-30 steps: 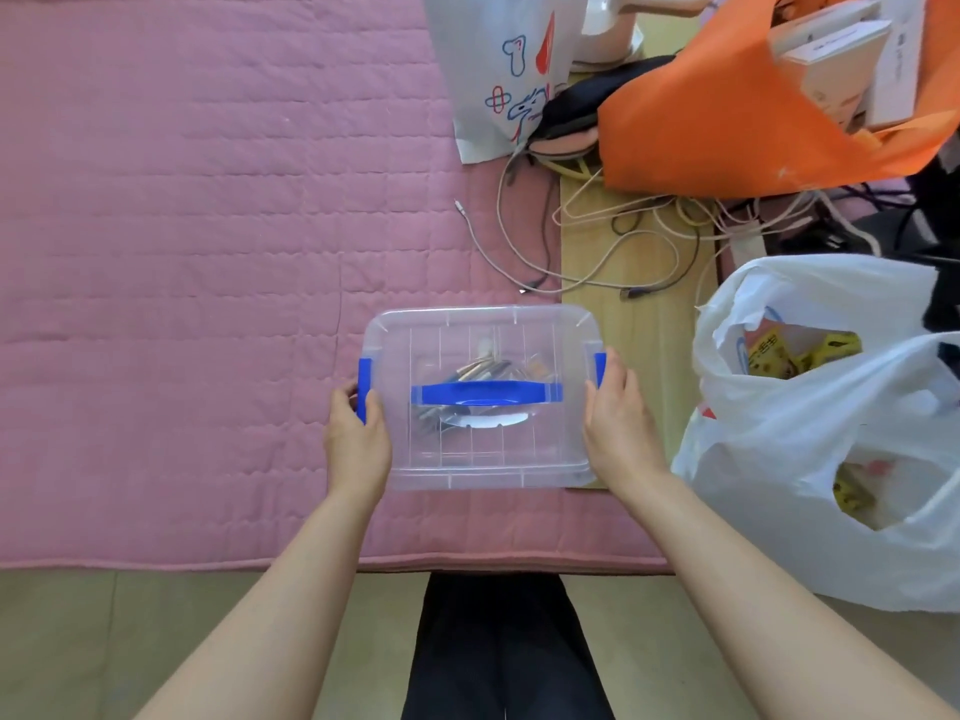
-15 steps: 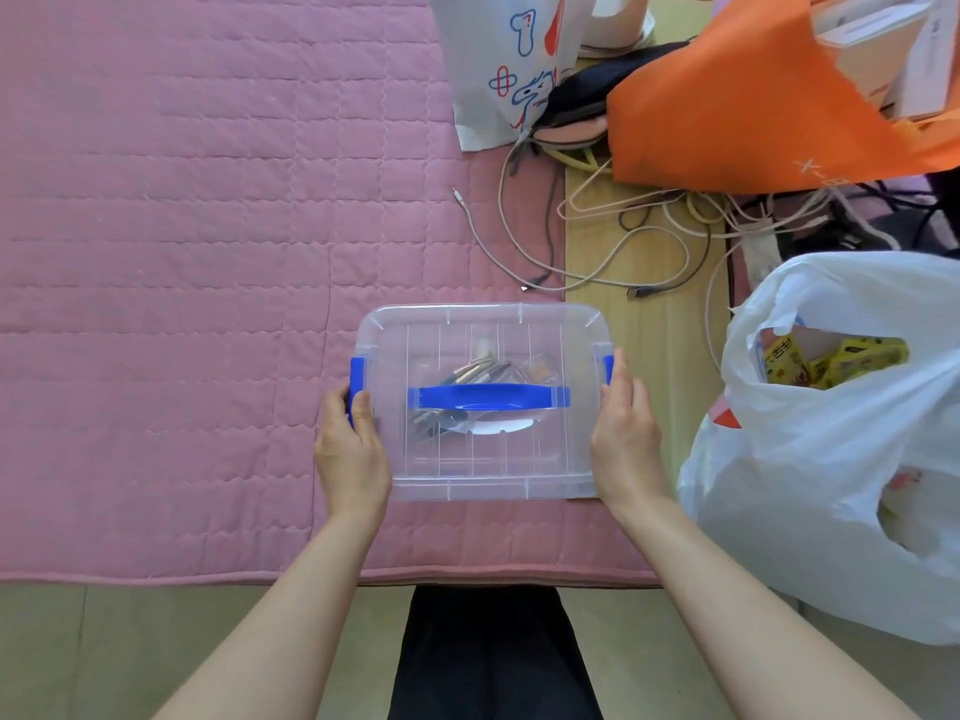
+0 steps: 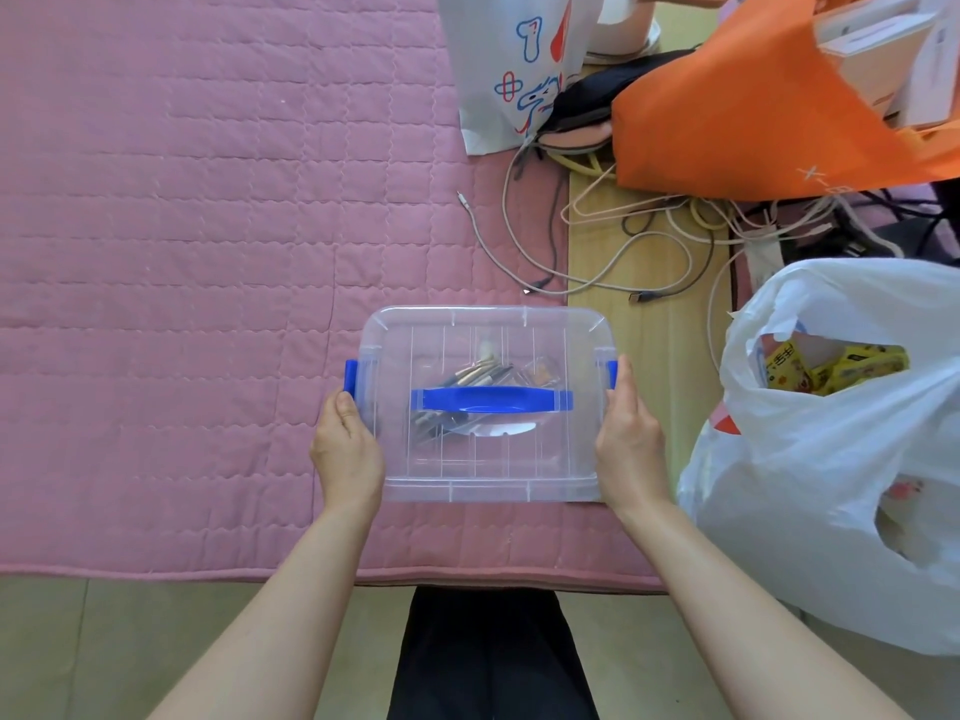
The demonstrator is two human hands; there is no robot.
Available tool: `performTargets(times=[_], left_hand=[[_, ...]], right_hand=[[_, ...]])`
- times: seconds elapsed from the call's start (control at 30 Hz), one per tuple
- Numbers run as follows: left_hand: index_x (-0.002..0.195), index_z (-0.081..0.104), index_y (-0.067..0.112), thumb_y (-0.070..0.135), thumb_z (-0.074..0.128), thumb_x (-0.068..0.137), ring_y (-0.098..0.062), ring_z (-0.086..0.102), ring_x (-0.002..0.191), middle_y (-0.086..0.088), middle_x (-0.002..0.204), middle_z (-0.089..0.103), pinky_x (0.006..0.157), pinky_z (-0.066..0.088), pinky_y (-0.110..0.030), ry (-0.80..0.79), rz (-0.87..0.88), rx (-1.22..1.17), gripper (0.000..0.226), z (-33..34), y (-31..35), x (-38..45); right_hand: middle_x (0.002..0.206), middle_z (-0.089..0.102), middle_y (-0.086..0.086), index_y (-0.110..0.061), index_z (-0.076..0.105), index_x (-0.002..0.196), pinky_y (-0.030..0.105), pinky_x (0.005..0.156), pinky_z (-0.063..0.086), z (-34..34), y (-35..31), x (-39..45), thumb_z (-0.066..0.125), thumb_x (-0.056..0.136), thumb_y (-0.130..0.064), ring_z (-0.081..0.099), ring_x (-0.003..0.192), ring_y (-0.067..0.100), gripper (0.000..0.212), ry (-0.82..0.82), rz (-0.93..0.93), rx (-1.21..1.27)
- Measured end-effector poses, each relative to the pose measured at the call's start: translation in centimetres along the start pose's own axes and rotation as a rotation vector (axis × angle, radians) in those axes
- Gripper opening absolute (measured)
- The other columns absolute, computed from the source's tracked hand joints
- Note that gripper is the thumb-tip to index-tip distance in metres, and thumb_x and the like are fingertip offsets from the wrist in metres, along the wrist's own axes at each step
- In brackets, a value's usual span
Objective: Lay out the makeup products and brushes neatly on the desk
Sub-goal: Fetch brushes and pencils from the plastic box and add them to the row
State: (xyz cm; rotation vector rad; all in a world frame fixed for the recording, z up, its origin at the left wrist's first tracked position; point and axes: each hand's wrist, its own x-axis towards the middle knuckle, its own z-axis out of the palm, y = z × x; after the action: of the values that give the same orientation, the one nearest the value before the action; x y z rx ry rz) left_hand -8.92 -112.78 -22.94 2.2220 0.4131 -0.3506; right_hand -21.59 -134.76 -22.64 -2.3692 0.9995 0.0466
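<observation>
- Where the view begins, nearest the camera: two bare forearms reach forward over a dark garment (image 3: pixel 493 662) and a pale floor (image 3: pixel 78 646).
- Left hand (image 3: pixel 347 449): pressed to the left end of the clear storage box (image 3: pixel 491 402), thumb up beside the blue left latch (image 3: pixel 350 377). Fingers lie out of sight behind the box wall, so whether they curl round it cannot be told.
- Right hand (image 3: pixel 629 433): mirrored on the right end, thumb reaching the blue right latch (image 3: pixel 612 374); fingers likewise hidden.
- Clear storage box: lidded, blue carry handle (image 3: pixel 491 399) across the top, resting on the pink quilted mat (image 3: pixel 208 226) at its right edge, partly over bare wooden desk (image 3: pixel 649 356). Lid not yet off.
- Contents, seen through the lid: makeup brushes (image 3: pixel 470 379) lying loose, one small packet (image 3: pixel 543 375) beside them, something pale beneath. Nothing yet laid out.
- Handling, as judged: thin rigid plastic, light, smooth and likely slippery; contents will shift and rattle if tipped. Best held at both ends, or by the handle. Latches probably flip outward to release the lid.
- Right of box: white plastic bag (image 3: pixel 831 485) with yellow packets (image 3: pixel 831 366).
- Farther: tangled cables (image 3: pixel 613 241), orange bag (image 3: pixel 753 111), printed white bag (image 3: pixel 514 65).
</observation>
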Motion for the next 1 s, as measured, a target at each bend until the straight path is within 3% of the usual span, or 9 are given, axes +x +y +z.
performTargets(times=[0.13,0.23,0.33,0.43,0.57,0.63,0.77,0.87,1.0], left_hand=[[0.085,0.044,0.012,0.024,0.024,0.105,-0.017,0.038,0.065,0.005,0.068,0.042,0.064,0.029,-0.031,-0.019,-0.009,0.024,0.031,0.0,0.2,-0.2],[0.083,0.045,0.012,0.026,0.025,0.104,-0.018,0.041,0.07,0.003,0.073,0.046,0.063,0.034,-0.033,-0.037,-0.112,-0.019,0.032,-0.2,0.2,0.2],[0.115,0.057,0.015,0.019,0.029,0.098,-0.023,0.053,0.098,0.0,0.104,0.06,0.087,0.045,-0.038,-0.036,-0.212,-0.037,0.033,-0.4,-0.2,0.6],[0.133,0.051,0.018,0.017,0.028,0.1,-0.023,0.052,0.117,0.0,0.127,0.059,0.1,0.041,-0.038,0.045,-0.094,0.019,0.04,-0.5,-0.1,-0.1],[0.147,0.033,0.019,0.017,0.03,0.102,-0.014,0.031,0.139,0.004,0.151,0.037,0.115,0.026,-0.032,0.029,0.117,0.072,0.045,-0.4,0.3,-1.4],[0.148,0.031,0.015,0.012,0.035,0.1,-0.015,0.024,0.143,0.0,0.154,0.031,0.118,0.02,-0.034,-0.009,0.321,0.177,0.048,-0.5,0.0,-1.8],[0.143,0.04,0.009,0.016,0.04,0.095,-0.024,0.021,0.145,-0.007,0.152,0.035,0.116,0.023,-0.043,-0.133,0.713,0.431,0.049,0.3,-0.3,-2.3],[0.14,0.045,0.012,0.018,0.044,0.095,-0.026,0.023,0.144,-0.006,0.152,0.035,0.114,0.027,-0.049,-0.229,0.823,0.515,0.045,1.3,0.1,-2.7],[0.135,0.047,0.018,0.027,0.038,0.095,-0.025,0.024,0.144,-0.003,0.153,0.034,0.115,0.022,-0.051,-0.292,0.821,0.536,0.041,2.3,0.4,-3.0]], right_hand=[[0.117,0.058,0.02,-0.01,0.022,0.15,0.03,0.077,0.04,-0.4,0.1,0.5,0.031,0.099,-0.003,0.056,0.103,0.036,0.052,-0.025,0.187,0.198],[0.13,0.053,0.021,-0.01,0.023,0.15,0.039,0.096,0.041,-0.1,0.3,0.7,0.03,0.098,-0.002,0.051,0.116,0.036,0.053,-0.003,0.223,0.216],[0.144,0.042,0.015,-0.011,0.024,0.15,0.037,0.107,0.032,0.0,0.6,0.6,0.028,0.097,0.0,0.04,0.131,0.029,0.053,0.016,0.269,0.196],[0.147,0.039,0.009,-0.013,0.029,0.147,0.033,0.107,0.031,-0.3,0.3,-0.1,0.028,0.1,-0.007,0.037,0.134,0.024,0.047,0.044,0.224,0.165],[0.153,0.031,0.006,-0.011,0.028,0.147,0.036,0.115,0.026,-0.4,-0.5,-1.1,0.032,0.102,-0.019,0.027,0.141,0.02,0.046,0.036,0.079,0.072],[0.155,0.026,0.01,-0.01,0.029,0.147,0.041,0.115,0.026,-0.4,-1.2,-1.7,0.038,0.1,-0.019,0.025,0.142,0.025,0.049,0.007,0.006,-0.015],[0.155,0.02,0.019,-0.014,0.036,0.144,0.057,0.113,0.025,0.1,-2.3,-2.5,0.048,0.095,-0.026,0.017,0.144,0.036,0.052,-0.02,-0.095,-0.243],[0.158,0.017,0.013,-0.024,0.035,0.145,0.064,0.111,0.014,0.5,-3.4,-2.6,0.046,0.093,-0.037,0.007,0.146,0.037,0.055,-0.043,-0.14,-0.331],[0.156,0.024,0.011,-0.029,0.041,0.141,0.073,0.102,0.021,1.8,-5.1,-3.0,0.052,0.088,-0.04,0.015,0.143,0.04,0.055,-0.101,-0.248,-0.34]])
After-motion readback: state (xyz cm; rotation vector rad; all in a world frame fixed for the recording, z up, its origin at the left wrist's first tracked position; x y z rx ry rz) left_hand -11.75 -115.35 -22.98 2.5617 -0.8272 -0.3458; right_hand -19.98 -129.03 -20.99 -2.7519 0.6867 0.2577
